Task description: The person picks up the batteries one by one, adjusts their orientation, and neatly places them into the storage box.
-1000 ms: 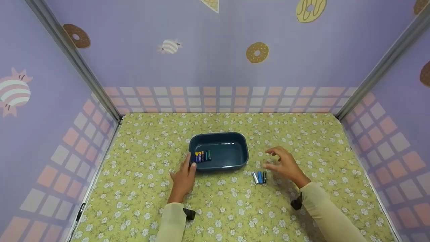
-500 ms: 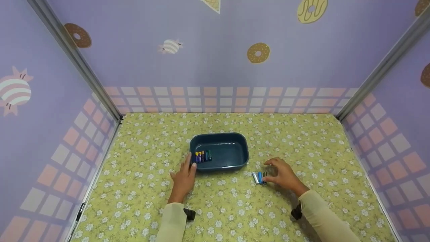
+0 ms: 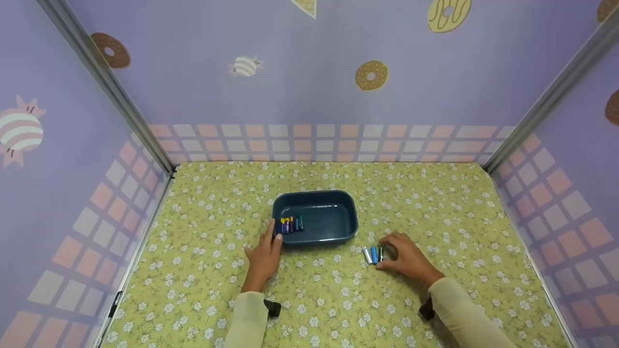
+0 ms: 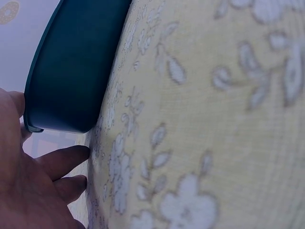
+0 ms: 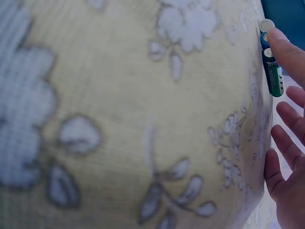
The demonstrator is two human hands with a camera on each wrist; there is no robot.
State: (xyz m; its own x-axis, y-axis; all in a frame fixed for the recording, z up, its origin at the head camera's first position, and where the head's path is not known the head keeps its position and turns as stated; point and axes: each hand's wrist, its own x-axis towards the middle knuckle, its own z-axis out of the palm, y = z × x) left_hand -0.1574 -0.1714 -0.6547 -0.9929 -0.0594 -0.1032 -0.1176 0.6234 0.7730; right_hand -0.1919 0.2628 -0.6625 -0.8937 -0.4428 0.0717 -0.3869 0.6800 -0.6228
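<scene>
A dark teal plastic box (image 3: 316, 242) stands on the cloth. My left hand (image 3: 263, 258) rests at its near left corner, with fairly straight fingers touching the rim and side. Inside, along the left end, lie several batteries (image 3: 292, 225) in a row, some purple with yellow ends, others green. Right of the box, three batteries lie side by side: silver (image 3: 368, 255), blue (image 3: 374, 254) and dark green (image 3: 380, 253). My right hand (image 3: 407, 257) curves around the dark green battery, thumb near one end and forefinger by the other. A small gap shows at the forefinger.
A yellow flowered cloth (image 3: 217, 203) covers the table. Purple printed walls (image 3: 309, 96) stand at the back and both sides, with grey metal posts (image 3: 154, 145) in the corners. A black strap piece sits at each wrist.
My right hand has come down and toward me to the dark green battery, and the distance between its thumb and forefinger has narrowed. The left hand, box and batteries stay in place.
</scene>
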